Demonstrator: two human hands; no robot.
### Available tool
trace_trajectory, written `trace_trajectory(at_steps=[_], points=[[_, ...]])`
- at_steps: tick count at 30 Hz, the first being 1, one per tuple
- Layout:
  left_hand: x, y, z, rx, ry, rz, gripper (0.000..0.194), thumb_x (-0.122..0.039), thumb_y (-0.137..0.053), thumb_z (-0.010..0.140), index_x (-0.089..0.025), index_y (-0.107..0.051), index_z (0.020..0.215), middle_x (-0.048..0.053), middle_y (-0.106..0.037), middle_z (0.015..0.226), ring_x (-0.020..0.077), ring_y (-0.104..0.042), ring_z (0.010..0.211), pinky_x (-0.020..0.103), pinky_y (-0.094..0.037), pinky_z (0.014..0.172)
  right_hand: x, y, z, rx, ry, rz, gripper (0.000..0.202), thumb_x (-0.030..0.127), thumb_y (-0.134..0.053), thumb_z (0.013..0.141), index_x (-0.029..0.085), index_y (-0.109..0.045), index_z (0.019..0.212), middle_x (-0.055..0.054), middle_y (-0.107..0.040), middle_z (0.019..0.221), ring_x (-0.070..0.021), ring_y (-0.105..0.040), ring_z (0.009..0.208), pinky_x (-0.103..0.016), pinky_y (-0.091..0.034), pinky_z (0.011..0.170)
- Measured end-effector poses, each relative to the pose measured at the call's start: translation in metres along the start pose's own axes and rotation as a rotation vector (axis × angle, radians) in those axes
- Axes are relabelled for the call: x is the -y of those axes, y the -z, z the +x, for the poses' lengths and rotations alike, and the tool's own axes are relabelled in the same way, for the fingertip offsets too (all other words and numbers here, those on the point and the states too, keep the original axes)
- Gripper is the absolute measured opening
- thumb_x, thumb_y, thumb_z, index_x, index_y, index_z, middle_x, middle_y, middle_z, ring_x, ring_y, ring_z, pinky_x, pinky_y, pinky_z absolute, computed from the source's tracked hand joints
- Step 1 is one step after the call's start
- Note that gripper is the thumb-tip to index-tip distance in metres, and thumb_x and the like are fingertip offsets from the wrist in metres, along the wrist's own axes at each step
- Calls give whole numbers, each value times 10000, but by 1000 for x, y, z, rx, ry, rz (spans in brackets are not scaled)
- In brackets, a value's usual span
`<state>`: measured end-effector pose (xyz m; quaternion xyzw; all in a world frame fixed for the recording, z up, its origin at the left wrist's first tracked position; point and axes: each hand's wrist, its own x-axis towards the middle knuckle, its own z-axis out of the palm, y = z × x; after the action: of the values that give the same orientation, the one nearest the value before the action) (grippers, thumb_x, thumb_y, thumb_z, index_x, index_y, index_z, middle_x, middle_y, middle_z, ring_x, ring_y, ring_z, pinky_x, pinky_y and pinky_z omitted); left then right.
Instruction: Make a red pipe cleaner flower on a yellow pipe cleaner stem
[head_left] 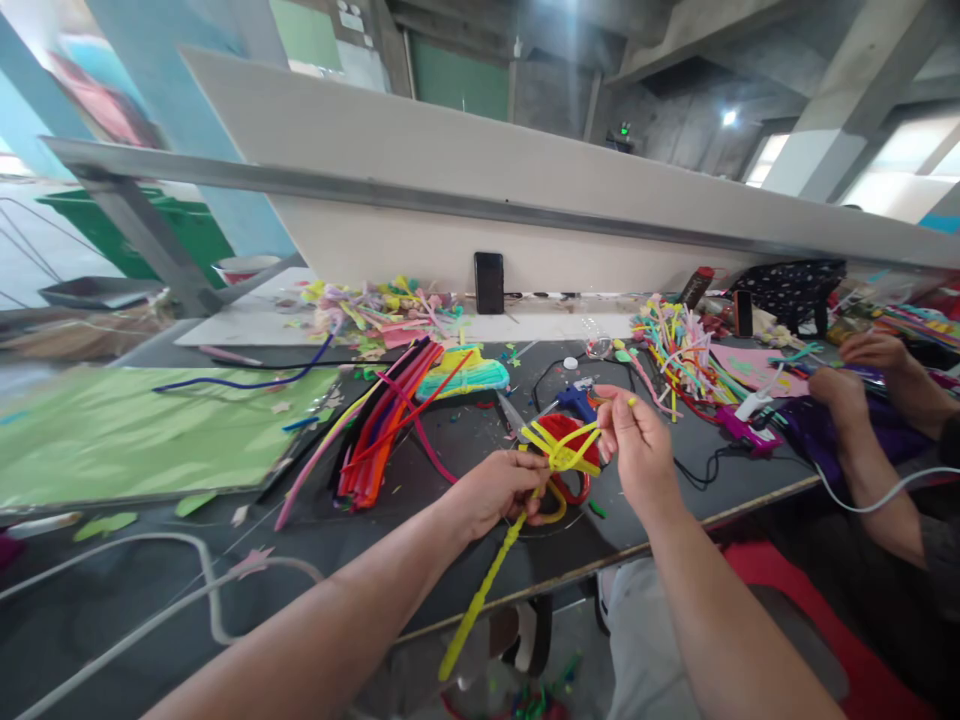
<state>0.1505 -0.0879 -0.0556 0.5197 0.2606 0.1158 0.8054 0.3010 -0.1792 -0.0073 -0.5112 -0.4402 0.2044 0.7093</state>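
Note:
Yellow pipe cleaners [487,590] are twisted into a long stem that hangs past the table's front edge, with several loose strands fanned out at the top. My left hand [514,487] is closed around the stem just below the crossing strands. Up and to the right, my right hand [634,435] pinches one yellow strand by its end. Behind the strands lies something red [559,430], partly hidden. Scissors [511,415] and a blue glue gun [576,402] rest just beyond my hands.
A bundle of red, orange and purple pipe cleaners [390,430] lies left of my hands. A green sheet [150,430] covers the table's left side. A black phone [489,283] leans against the white board. At right are a co-worker's hands [844,390] and a pink power strip [746,428].

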Motion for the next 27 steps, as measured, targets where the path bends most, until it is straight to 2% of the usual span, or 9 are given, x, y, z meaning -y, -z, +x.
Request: trace_trajectory(at_steps=[4,7,9,12,15,18,21,24,27], points=[[-1,0,0,-15,32,5,299,-296,-726,672,-119,-620,887,-24,-512,588,75,-473,452,292,-523,526,6,2,3,-31,-97,210,241,359,-528,874,240,-599,1071,46,-498,657,-40,-290,407,-179,-279,360],[-2,0,-2,13,25,7,344,-311,-742,656,-112,-629,912,-26,-509,580,75,-476,454,281,-522,521,9,6,5,-40,-119,298,355,318,-547,856,296,-519,1209,68,-494,623,-40,-258,390,-164,-231,348],[-2,-1,-3,11,23,18,336,-322,-746,650,-104,-633,880,-25,-507,569,75,-475,449,280,-521,517,9,8,6,-44,-120,315,392,310,-555,846,312,-499,1234,74,-491,617,-39,-256,386,-160,-219,347],[-2,-2,-3,23,33,29,322,-323,-749,646,-101,-635,850,-29,-503,551,77,-474,435,291,-524,520,8,9,6,-50,-122,309,322,311,-556,846,292,-552,1167,71,-493,622,-36,-267,390,-161,-235,356],[-3,-1,-3,40,39,2,308,-308,-754,643,-103,-631,838,-32,-501,545,80,-478,425,298,-523,519,6,7,6,-42,-90,306,371,303,-545,853,319,-514,1222,55,-551,691,-45,-329,416,-175,-311,391],[-6,2,-4,-4,6,-73,263,-283,-745,660,-118,-606,810,-24,-520,586,78,-492,450,295,-524,532,6,6,5,-44,-28,293,512,290,-570,830,384,-414,1309,8,-618,998,-56,-463,526,-226,-452,527],[-10,6,-5,-13,-88,-156,214,-269,-717,699,-124,-572,761,-21,-517,609,72,-495,469,282,-522,548,1,5,4,-128,-7,269,572,245,-615,774,383,-429,1298,-11,-514,1272,-87,-571,782,-287,-492,757],[-12,9,-5,-44,-162,-200,206,-264,-704,715,-127,-560,769,-22,-518,615,70,-494,467,280,-524,554,-12,2,0,-176,-151,252,622,205,-647,702,325,-458,1282,-33,-484,1314,-139,-552,996,-317,-466,856],[-11,9,-4,-78,-194,-222,223,-269,-713,704,-137,-557,792,-20,-533,636,72,-497,473,294,-531,567,-29,-8,-9,-105,-326,258,724,159,-699,613,313,-455,1277,-29,-505,1299,-168,-537,1047,-329,-465,867]])
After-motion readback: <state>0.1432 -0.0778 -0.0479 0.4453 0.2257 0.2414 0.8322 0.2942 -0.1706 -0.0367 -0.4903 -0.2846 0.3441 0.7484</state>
